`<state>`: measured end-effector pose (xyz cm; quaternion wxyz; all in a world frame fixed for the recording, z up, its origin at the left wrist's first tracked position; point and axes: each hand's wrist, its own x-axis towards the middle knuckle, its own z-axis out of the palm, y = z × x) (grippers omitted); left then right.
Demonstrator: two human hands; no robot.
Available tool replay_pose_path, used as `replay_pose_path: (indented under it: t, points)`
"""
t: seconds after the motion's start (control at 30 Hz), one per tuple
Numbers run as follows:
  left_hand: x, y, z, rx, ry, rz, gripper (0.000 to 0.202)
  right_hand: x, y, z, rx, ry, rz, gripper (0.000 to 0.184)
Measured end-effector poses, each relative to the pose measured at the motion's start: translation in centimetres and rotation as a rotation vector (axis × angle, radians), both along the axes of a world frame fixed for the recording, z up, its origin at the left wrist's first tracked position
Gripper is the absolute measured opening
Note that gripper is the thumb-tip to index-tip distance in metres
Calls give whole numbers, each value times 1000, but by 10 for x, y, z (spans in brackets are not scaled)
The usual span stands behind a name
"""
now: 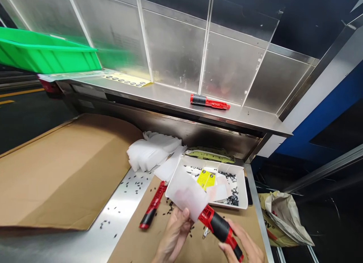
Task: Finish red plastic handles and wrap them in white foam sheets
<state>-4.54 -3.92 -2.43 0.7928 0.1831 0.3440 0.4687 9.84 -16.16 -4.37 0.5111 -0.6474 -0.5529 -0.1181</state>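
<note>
My right hand (243, 245) grips the black and red handle of a tool (220, 228) at the bottom of the view. The tool's front end sits inside a frosted plastic bag (187, 195). My left hand (172, 236) pinches the lower edge of that bag with thumb and fingers. Another red and black tool (152, 205) lies on the brown cardboard just left of my hands. Right behind the bag stands a white tray (241, 197) with yellow labels, white slips and small black screws.
A third red tool (209, 101) lies on the steel shelf above. A pile of white bags (151, 151) sits left of the tray. Small black screws (136, 185) are scattered on the steel table. A large cardboard sheet (62, 172) covers the left, a green bin (42, 51) upper left.
</note>
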Motion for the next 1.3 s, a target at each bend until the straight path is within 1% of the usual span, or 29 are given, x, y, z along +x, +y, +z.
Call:
replay_pose_path:
  t: [0.1, 0.23, 0.33, 0.4, 0.47, 0.5, 0.57, 0.63, 0.7, 0.77, 0.87, 0.93, 1.0, 1.1, 1.17, 1.23, 1.3]
  points:
    - [2, -12, -7, 12, -16, -84, 52, -4, 6, 4, 53, 17, 63, 29]
    - [6, -29, -9, 39, -1, -149, 52, -7, 10, 8, 61, 22, 93, 31]
    - [3, -37, -13, 54, -5, -187, 65, -7, 10, 7, 40, 10, 93, 30]
    - [-3, -36, -16, -38, -91, -173, 78, -7, 9, 6, 25, 8, 102, 29]
    - [-11, -31, -19, -187, -192, -136, 82, -7, 7, 4, 6, 6, 124, 29]
    - [-15, -27, -19, -262, -234, -99, 78, -7, 7, 3, -4, -1, 137, 29]
    - [-20, -20, -17, -364, -285, 14, 62, -9, 7, 3, -25, -31, 156, 30]
    - [-21, -17, -12, -417, -326, 127, 49, -13, 9, 6, -47, -80, 166, 30]
    - [-16, -19, -6, -453, -357, 178, 47, -19, 15, 12, -70, -163, 185, 29]
    - [-10, -25, -2, -482, -378, 145, 47, -27, 22, 21, -93, -234, 196, 28]
    - [-4, -35, -3, -571, -424, 72, 42, -36, 30, 38, -139, -225, 192, 40]
    - [-7, -39, -6, -625, -464, 51, 35, -36, 30, 47, -150, -181, 185, 47]
    - [-16, -44, -9, -655, -506, 63, 29, -31, 26, 50, -132, -155, 201, 44]
    - [-35, -54, -10, -689, -617, 87, 30, -20, 20, 46, -114, -133, 234, 34]
    - [-46, -61, -8, -708, -694, 84, 34, -19, 20, 40, -125, -171, 319, 29]
    - [-53, -68, -5, -682, -703, 88, 32, -25, 22, 33, -192, -191, 441, 31]
    - [-56, -76, -4, -628, -659, 121, 27, -39, 24, 27, -302, -189, 540, 34]
